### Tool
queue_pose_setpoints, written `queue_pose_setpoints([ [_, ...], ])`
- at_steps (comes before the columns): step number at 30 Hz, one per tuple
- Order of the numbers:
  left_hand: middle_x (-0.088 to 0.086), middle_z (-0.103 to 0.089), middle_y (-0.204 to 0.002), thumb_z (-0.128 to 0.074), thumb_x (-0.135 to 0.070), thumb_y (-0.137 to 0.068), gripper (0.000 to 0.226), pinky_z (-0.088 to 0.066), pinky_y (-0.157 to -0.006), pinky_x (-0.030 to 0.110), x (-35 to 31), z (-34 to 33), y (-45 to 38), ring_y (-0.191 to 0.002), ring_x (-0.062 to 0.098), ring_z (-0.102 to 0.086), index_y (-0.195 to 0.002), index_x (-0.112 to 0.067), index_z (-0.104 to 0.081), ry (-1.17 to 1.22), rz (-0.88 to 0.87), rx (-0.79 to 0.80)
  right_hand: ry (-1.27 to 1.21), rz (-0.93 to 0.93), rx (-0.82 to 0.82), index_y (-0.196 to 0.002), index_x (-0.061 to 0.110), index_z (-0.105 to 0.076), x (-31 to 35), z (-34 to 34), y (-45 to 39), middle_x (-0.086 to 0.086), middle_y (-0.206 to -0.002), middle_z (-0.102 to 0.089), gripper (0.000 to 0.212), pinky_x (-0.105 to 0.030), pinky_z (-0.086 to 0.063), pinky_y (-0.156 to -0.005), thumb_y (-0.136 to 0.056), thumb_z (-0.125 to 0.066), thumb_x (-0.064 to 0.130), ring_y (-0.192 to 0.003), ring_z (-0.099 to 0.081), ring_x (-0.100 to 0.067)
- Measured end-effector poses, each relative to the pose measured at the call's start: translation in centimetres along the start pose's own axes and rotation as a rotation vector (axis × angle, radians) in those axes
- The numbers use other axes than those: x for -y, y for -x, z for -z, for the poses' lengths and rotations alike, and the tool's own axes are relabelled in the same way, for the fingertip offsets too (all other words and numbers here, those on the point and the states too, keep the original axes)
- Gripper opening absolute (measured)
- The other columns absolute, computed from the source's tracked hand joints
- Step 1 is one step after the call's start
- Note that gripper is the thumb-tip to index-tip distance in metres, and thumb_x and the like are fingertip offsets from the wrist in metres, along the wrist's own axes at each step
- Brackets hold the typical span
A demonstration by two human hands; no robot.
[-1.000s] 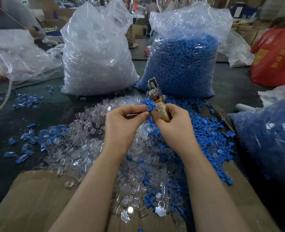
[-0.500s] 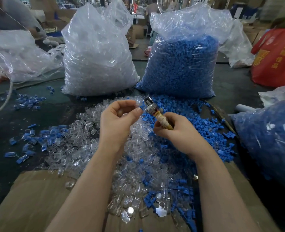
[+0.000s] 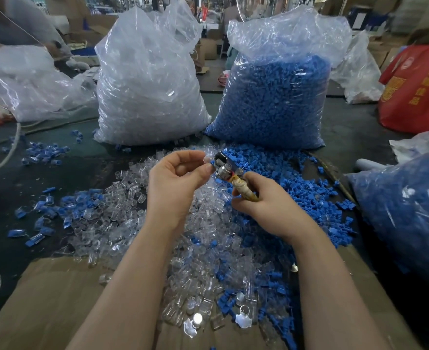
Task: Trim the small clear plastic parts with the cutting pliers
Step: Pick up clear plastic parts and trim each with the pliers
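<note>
My left hand (image 3: 175, 183) pinches a small clear plastic part (image 3: 208, 155) between thumb and fingertips, raised above the pile. My right hand (image 3: 266, 203) grips the tape-wrapped handles of the cutting pliers (image 3: 230, 171). The metal jaws point up and left and meet the clear part at my left fingertips. Below both hands lies a heap of loose clear parts (image 3: 122, 218) mixed with small blue parts (image 3: 306, 188).
A big bag of clear parts (image 3: 147, 92) and a big bag of blue parts (image 3: 274, 97) stand behind the heap. Another blue-filled bag (image 3: 405, 213) is at right, a red bag (image 3: 418, 92) farther back. Cardboard (image 3: 47, 301) covers the near table edge.
Both hands rose and moved apart from the first frame. The pliers tilted from upright to leaning left, and their jaws came to the clear part in my left fingertips.
</note>
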State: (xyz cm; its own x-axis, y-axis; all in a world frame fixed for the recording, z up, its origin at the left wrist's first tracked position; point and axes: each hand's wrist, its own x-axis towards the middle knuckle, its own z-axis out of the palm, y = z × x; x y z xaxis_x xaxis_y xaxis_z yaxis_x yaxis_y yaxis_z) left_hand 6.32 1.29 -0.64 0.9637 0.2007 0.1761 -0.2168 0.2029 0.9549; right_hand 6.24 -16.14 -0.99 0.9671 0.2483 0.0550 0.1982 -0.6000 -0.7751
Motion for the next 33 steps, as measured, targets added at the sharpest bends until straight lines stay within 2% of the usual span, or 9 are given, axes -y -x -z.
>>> queue_pose_setpoints([
  [3, -0.002, -0.075, -0.075, -0.073, 0.008, -0.079, 0.024, -0.058, -0.073, 0.021, 0.0, 0.0, 0.0, -0.075, 0.008, -0.071, -0.093, -0.011, -0.068, 0.001, 0.0, 0.012, 0.061, 0.02, -0.023, -0.089, 0.024, -0.054, 0.0, 0.0, 0.0, -0.005, -0.083, -0.062, 0.01, -0.043, -0.05, -0.068, -0.088, -0.064, 0.02, -0.07, -0.057, -0.023],
  [6, -0.001, -0.076, -0.077, -0.073, 0.007, -0.078, 0.023, -0.059, -0.075, 0.023, -0.1, 0.1, 0.0, -0.076, 0.009, -0.071, -0.092, -0.011, -0.069, 0.002, -0.001, 0.031, 0.097, 0.023, -0.045, -0.082, 0.033, -0.051, 0.2, -0.1, 0.1, 0.0, -0.079, -0.061, 0.019, -0.042, -0.05, -0.066, -0.086, -0.06, 0.017, -0.07, -0.058, -0.023],
  [10, 0.0, -0.076, -0.079, -0.073, 0.007, -0.077, 0.024, -0.059, -0.074, 0.022, -0.2, 0.3, 0.0, -0.077, 0.01, -0.072, -0.092, -0.012, -0.069, 0.004, 0.008, 0.048, 0.127, 0.001, -0.041, -0.085, 0.028, -0.054, 0.2, -0.1, 0.1, -0.001, -0.077, -0.06, 0.017, -0.043, -0.048, -0.062, -0.081, -0.057, 0.013, -0.068, -0.055, -0.024],
  [18, 0.0, -0.076, -0.078, -0.071, 0.009, -0.079, 0.025, -0.057, -0.071, 0.019, -0.2, 0.1, 0.1, -0.076, 0.008, -0.072, -0.094, -0.011, -0.069, 0.02, 0.035, 0.048, 0.158, -0.008, -0.077, -0.075, 0.035, -0.052, 0.2, -0.3, 0.1, 0.003, -0.068, -0.059, 0.024, -0.044, -0.049, -0.061, -0.075, -0.054, 0.011, -0.066, -0.055, -0.022],
  [21, 0.001, -0.076, -0.08, -0.07, 0.009, -0.08, 0.025, -0.057, -0.071, 0.019, -0.2, 0.1, 0.1, -0.078, 0.009, -0.072, -0.094, -0.011, -0.069, 0.019, 0.042, 0.048, 0.184, -0.007, -0.092, -0.072, 0.043, -0.051, 0.3, -0.4, 0.1, 0.004, -0.064, -0.057, 0.032, -0.043, -0.048, -0.059, -0.075, -0.053, 0.012, -0.063, -0.053, -0.02],
  [25, 0.001, -0.077, -0.084, -0.071, 0.007, -0.08, 0.025, -0.056, -0.071, 0.018, -0.2, 0.3, -0.1, -0.081, 0.009, -0.073, -0.096, -0.013, -0.07, 0.02, 0.057, 0.062, 0.198, 0.002, -0.093, -0.077, 0.033, -0.051, 0.2, -0.4, 0.0, 0.003, -0.067, -0.058, 0.019, -0.043, -0.048, -0.06, -0.073, -0.053, 0.015, -0.065, -0.054, -0.021],
  [29, 0.002, -0.077, -0.088, -0.069, 0.004, -0.082, 0.024, -0.057, -0.073, 0.019, -0.1, 0.9, -0.4, -0.084, 0.011, -0.073, -0.099, -0.012, -0.071, 0.03, 0.112, 0.057, 0.243, 0.003, -0.099, -0.083, 0.026, -0.048, -0.1, -0.5, -0.3, 0.003, -0.072, -0.059, 0.012, -0.039, -0.045, -0.061, -0.081, -0.059, 0.021, -0.068, -0.055, -0.019],
  [31, 0.004, -0.076, -0.087, -0.064, 0.003, -0.085, 0.02, -0.059, -0.074, 0.022, -0.2, 1.6, -0.8, -0.082, 0.013, -0.073, -0.1, -0.009, -0.071, 0.126, 0.189, -0.005, 0.291, -0.026, -0.143, -0.084, 0.027, -0.046, -0.5, -0.4, -0.4, 0.007, -0.073, -0.057, 0.015, -0.035, -0.04, -0.057, -0.085, -0.061, 0.029, -0.067, -0.053, -0.015],
  [33, 0.004, -0.075, -0.081, -0.059, -0.001, -0.091, 0.014, -0.059, -0.073, 0.022, -0.5, 2.6, -1.4, -0.077, 0.012, -0.073, -0.098, -0.007, -0.07, 0.268, 0.269, -0.115, 0.361, -0.047, -0.198, -0.091, 0.03, -0.046, -0.8, -0.1, -0.5, 0.008, -0.081, -0.059, 0.016, -0.035, -0.041, -0.061, -0.088, -0.06, 0.037, -0.072, -0.054, -0.018],
])
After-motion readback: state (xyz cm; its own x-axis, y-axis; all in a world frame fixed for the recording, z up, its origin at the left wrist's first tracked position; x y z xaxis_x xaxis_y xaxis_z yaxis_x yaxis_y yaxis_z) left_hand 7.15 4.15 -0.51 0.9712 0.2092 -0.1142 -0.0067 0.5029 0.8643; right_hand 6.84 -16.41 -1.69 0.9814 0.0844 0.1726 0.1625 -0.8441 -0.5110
